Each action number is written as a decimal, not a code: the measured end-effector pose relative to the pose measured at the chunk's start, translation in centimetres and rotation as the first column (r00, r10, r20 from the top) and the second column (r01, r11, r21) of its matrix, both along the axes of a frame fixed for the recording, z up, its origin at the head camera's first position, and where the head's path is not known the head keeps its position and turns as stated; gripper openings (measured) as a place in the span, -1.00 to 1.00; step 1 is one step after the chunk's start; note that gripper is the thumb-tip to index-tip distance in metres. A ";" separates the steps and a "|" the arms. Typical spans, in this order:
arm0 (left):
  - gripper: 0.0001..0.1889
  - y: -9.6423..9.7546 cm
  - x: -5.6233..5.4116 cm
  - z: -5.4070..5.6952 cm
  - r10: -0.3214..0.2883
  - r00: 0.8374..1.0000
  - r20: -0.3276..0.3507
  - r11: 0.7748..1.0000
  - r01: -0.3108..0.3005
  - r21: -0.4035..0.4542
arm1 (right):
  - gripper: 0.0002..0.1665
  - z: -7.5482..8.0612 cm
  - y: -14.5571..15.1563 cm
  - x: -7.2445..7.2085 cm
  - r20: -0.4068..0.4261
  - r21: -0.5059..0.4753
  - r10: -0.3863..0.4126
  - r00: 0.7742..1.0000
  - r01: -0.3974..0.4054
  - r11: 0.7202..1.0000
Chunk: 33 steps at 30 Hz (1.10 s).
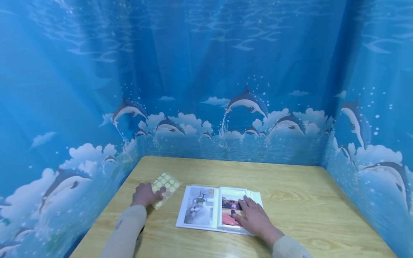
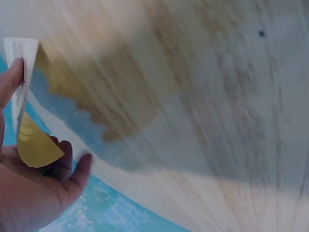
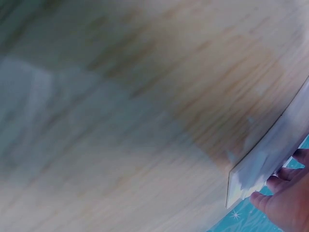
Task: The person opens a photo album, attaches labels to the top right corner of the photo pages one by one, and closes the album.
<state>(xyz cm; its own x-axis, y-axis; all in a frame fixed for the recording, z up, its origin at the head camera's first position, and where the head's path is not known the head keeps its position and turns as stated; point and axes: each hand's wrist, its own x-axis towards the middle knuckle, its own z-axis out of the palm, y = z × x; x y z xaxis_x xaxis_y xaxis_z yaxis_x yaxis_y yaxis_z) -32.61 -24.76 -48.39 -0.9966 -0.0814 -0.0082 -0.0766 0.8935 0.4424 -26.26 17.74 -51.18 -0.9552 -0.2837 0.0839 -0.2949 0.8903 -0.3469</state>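
Note:
My left hand (image 1: 146, 195) pinches a sheet of round stickers (image 1: 168, 183) by its near left side. Its circles are pale yellow-green, with a brownish one near the thumb. In the left wrist view, the thumb lies against the white sheet (image 2: 25, 63), whose gold part (image 2: 38, 147) curves down over the palm. An open photo album (image 1: 217, 211) with white pages lies to the right on the table. My right hand (image 1: 256, 218) rests on its right page with fingers extended, partly covering a colour photo (image 1: 229, 219). The left page holds a greyish photo (image 1: 198, 209).
The light wood-grain table (image 1: 309, 208) extends beyond the album on both sides and behind it. Blue curtains (image 1: 193, 71) printed with dolphins and clouds hang close around its back and sides.

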 end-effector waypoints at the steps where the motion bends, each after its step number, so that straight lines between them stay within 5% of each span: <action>1: -0.21 -0.1 -0.1 0.1 -0.003 1.000 -0.006 1.000 0.003 0.021 | -0.14 0.0 0.0 0.0 0.001 0.002 -0.002 1.000 0.002 1.000; 4: -0.18 -0.5 -0.3 0.1 -0.015 1.000 -0.003 0.989 0.015 0.147 | -0.14 0.1 -0.1 0.0 0.004 0.007 -0.006 1.000 0.006 1.000; 7: -0.19 -0.6 -0.5 0.0 -0.024 0.999 0.025 0.948 0.015 0.317 | -0.14 0.1 -0.2 0.0 0.009 0.007 -0.009 1.000 0.009 1.000; 14: -0.26 0.9 -0.6 0.6 0.023 0.996 0.087 0.746 -0.075 0.661 | -0.14 0.3 -0.1 0.1 -0.001 -0.008 0.001 1.000 -0.001 1.000; 17: -0.31 2.2 -0.3 1.3 0.015 0.997 0.082 0.683 -0.070 0.727 | -0.14 0.5 -0.1 0.1 0.006 -0.010 0.002 1.000 -0.002 1.000; 21: -0.33 4.1 0.1 2.1 0.007 0.997 0.077 0.656 -0.063 0.752 | -0.15 0.9 -0.2 0.1 0.010 -0.008 -0.003 1.000 0.003 1.000; 33: -0.33 9.4 0.7 3.2 -0.015 0.995 0.104 0.663 -0.068 0.745 | -0.20 1.8 -1.2 -1.0 -0.054 -0.085 -0.004 0.999 -0.001 0.996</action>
